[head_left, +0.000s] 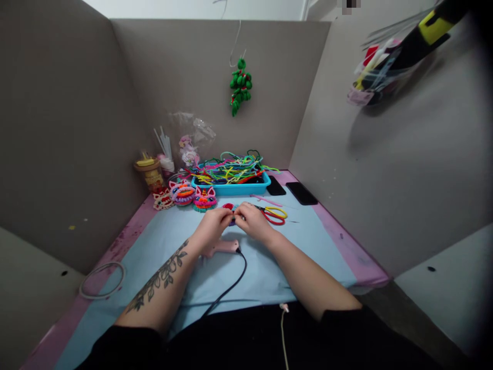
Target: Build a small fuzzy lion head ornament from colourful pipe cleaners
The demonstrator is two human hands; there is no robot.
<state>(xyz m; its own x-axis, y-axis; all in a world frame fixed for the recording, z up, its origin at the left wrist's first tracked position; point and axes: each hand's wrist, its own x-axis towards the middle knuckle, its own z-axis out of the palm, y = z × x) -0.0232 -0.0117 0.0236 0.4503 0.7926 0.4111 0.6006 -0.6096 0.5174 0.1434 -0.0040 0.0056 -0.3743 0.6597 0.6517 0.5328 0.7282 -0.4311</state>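
Both hands, left hand (pixel 213 224) and right hand (pixel 252 222), pinch a small fuzzy pipe-cleaner piece (pixel 231 214) together; a smooth pink glue gun (pixel 225 247) lies beneath.

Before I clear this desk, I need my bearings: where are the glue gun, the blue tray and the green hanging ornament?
pink glue gun (pixel 227 246), head view, on its body.
blue tray (pixel 231 190), head view, on its front wall.
green hanging ornament (pixel 241 85), head view, on its middle.
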